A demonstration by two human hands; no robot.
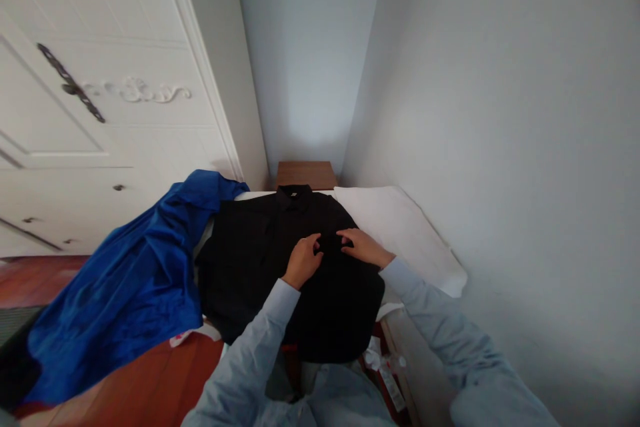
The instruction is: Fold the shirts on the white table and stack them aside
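Black shirt [245, 247] lies with its collar [294, 199] by the tabletop's [395, 220] far edge — left hand [303, 260] and right hand [367, 247] over it, grips loosely curled, any hold unclear.

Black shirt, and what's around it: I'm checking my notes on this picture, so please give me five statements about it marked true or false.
1. The left hand and right hand are both over the black shirt. True.
2. The blue cloth is to the right of the black shirt. False: the blue cloth is to its left.
3. The collar points away from the person. True.
4. The person's sleeves are red. False: the sleeves are light blue.
5. The cupboard is white. True.
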